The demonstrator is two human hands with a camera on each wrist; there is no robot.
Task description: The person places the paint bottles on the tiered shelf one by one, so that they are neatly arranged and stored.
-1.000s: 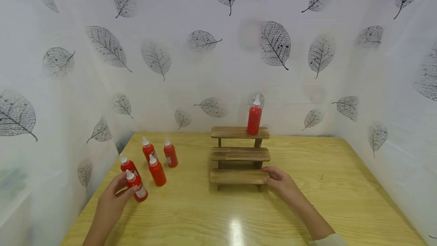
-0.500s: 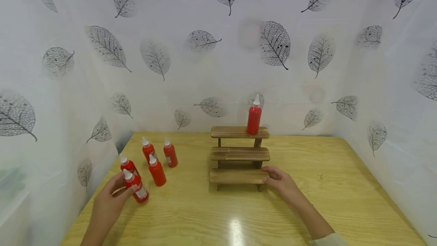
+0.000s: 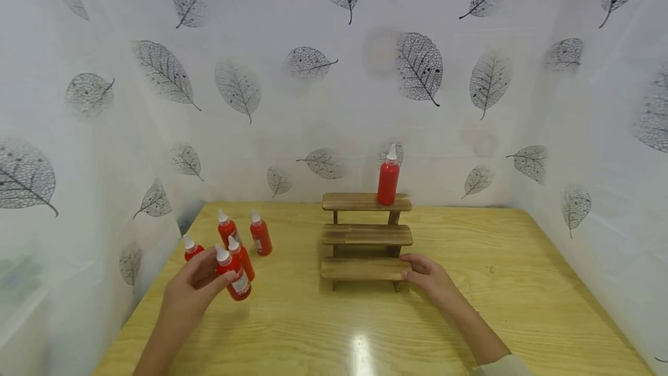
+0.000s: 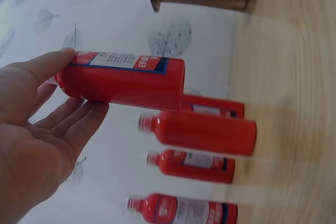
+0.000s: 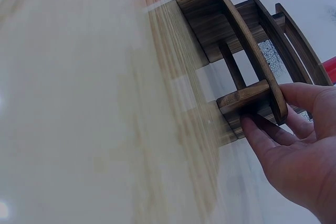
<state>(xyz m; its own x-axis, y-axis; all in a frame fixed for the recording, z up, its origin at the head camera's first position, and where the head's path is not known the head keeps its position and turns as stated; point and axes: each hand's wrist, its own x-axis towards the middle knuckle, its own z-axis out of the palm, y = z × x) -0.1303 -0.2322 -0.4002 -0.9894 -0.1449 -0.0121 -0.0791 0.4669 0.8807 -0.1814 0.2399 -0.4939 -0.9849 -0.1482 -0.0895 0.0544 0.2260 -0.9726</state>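
My left hand (image 3: 190, 289) pinches a red squeeze bottle (image 3: 238, 278) with a white pointed cap, thumb on one side and fingers on the other. In the left wrist view the bottle's base (image 4: 176, 83) is lifted off the table, its printed label facing up in that picture. A three-step wooden display stand (image 3: 367, 235) stands mid-table. My right hand (image 3: 430, 282) grips the right end of its lowest step; in the right wrist view the thumb and fingers (image 5: 258, 136) close around that step's end. One red bottle (image 3: 388, 181) stands upright on the top step, toward its right.
Several more red bottles stand at the table's left, among them one at the back (image 3: 261, 237) and one (image 3: 192, 248) partly hidden behind my left hand. The pale wooden table (image 3: 313, 329) is bordered by white leaf-print sheeting (image 3: 313, 115) behind and on both sides.
My left hand has lifted the red bottle from the table and carried it to the right, so it now overlaps another bottle. My right hand stays on the stand's lowest step.
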